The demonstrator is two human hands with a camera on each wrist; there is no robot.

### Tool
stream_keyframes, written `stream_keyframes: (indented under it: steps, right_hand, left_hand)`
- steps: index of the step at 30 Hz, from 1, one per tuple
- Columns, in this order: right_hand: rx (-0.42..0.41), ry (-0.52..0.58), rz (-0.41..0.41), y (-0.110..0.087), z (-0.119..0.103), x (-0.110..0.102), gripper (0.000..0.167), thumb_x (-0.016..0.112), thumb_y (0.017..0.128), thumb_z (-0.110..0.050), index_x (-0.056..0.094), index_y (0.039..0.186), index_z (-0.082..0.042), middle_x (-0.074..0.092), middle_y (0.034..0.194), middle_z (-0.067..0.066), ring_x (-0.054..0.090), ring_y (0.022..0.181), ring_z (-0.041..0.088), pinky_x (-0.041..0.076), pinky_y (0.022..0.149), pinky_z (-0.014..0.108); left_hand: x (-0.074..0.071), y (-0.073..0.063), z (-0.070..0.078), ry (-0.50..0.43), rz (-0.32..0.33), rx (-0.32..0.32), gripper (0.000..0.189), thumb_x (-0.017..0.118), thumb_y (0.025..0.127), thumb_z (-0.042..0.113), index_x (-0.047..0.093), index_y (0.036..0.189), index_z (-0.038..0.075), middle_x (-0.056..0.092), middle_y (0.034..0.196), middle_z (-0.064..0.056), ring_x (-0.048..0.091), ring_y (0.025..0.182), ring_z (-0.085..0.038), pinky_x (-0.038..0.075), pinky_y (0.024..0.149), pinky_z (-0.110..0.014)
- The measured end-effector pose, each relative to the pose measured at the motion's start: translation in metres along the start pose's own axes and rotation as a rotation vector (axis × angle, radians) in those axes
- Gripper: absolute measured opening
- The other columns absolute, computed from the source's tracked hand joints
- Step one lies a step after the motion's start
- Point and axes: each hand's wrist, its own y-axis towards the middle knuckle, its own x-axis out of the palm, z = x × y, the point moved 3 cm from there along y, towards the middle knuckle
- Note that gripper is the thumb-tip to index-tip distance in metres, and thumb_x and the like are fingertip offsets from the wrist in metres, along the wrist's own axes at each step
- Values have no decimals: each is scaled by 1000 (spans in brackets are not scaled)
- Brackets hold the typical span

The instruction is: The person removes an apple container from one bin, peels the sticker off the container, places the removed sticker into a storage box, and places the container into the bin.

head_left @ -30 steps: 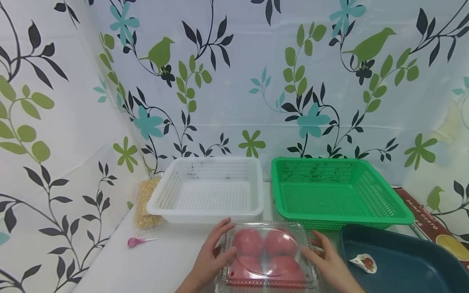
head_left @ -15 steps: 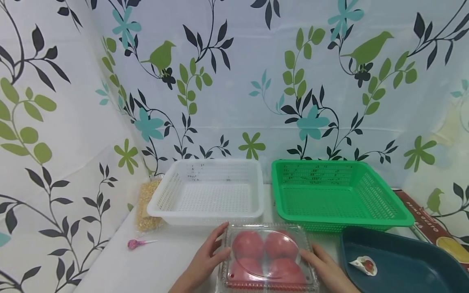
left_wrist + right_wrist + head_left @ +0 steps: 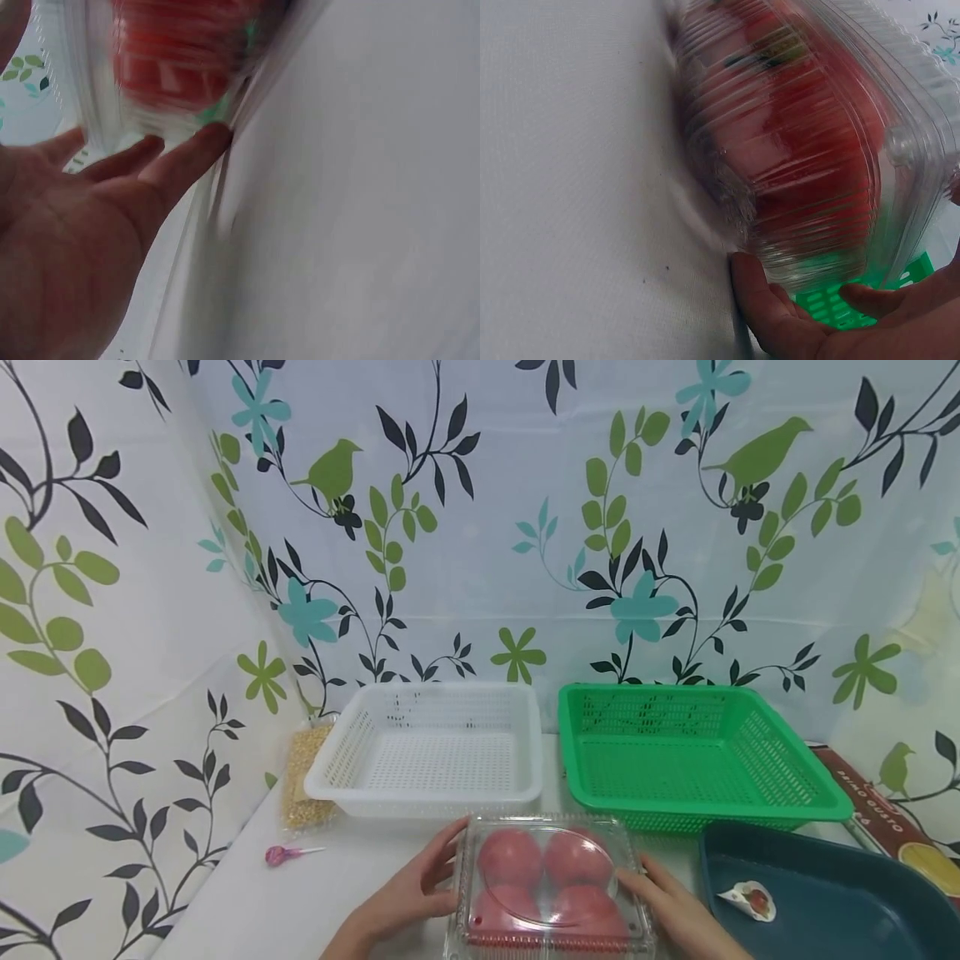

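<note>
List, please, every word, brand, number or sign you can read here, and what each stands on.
"PRIMO GUSTO": on the dark red package at the far right.
Below those words, possibly a "6": too small to be sure.
Clear box: nothing readable.
Lollipop: any print is too small to read.

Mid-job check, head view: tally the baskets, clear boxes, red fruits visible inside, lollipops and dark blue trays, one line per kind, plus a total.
Baskets: 2 (white basket, green basket)
Clear box: 1
Red fruits visible inside: 4
Lollipop: 1
Dark blue tray: 1
Total: 9
</note>
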Motion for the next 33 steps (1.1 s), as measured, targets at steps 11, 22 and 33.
stream_keyframes:
  steps: [11, 22, 33]
  right_hand:
    - [45, 52, -37, 0, -1, 0, 84, 49, 104, -46, 11, 155, 9, 26, 151, 38, 47, 126, 42, 52, 91, 50]
    - [-20, 193, -246, -5, 0, -2, 82, 48, 107, -36, -6, 157, 0, 54, 128, 19, 64, 100, 27, 57, 82, 44]
    - [-12, 347, -404, -10, -5, -5, 85, 45, 108, -26, -22, 155, -5, 51, 134, 14, 60, 113, 28, 54, 93, 45]
  left_hand:
    - [-1, -2, -2, -121, -82, 13, 114, 87, 81, 27, 9, 164, 20, 14, 161, -32, 28, 144, -45, 44, 108, -42]
    - [2, -4, -3, -104, -88, 39, 115, 83, 83, 38, 4, 164, 20, 5, 163, -30, 23, 145, -49, 46, 105, -42]
    - [-2, 0, 3, -35, -40, 57, 111, 82, 82, 47, 11, 164, 21, 2, 166, -23, 20, 144, -53, 39, 110, -29]
